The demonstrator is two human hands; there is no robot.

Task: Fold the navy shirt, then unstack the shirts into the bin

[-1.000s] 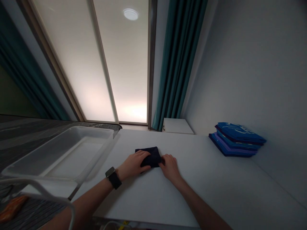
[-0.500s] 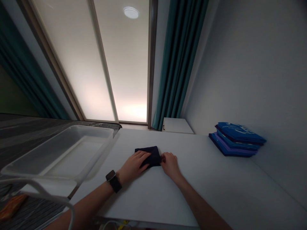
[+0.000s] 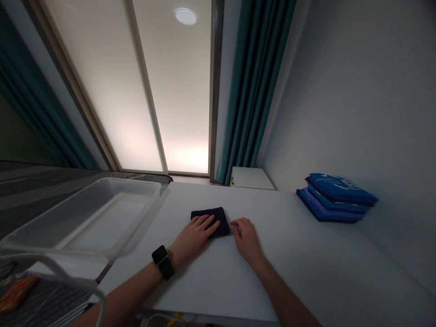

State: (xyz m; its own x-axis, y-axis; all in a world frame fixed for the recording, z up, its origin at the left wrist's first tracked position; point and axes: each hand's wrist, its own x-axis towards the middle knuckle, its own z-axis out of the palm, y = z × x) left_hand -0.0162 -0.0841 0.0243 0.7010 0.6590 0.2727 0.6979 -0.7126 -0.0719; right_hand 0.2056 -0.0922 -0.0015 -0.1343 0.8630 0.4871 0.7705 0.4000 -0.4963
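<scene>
A small folded dark navy cloth lies flat on the white table. My left hand, with a black watch on its wrist, rests on top of the cloth with fingers spread and covers its near left part. Just right of the cloth's right edge is my right hand, slightly apart from it. Its fingers are loosely curled, the thumb a little away from them, and nothing shows between them.
At the table's right, by the wall, stands a stack of folded blue and purple cloths. To the left is a translucent plastic bin. A white cable loops at the lower left. A white cabinet stands beyond the table.
My right hand has let go of the cloth's right edge and drawn slightly right. My left hand's fingers have spread a little and stay on the cloth.
</scene>
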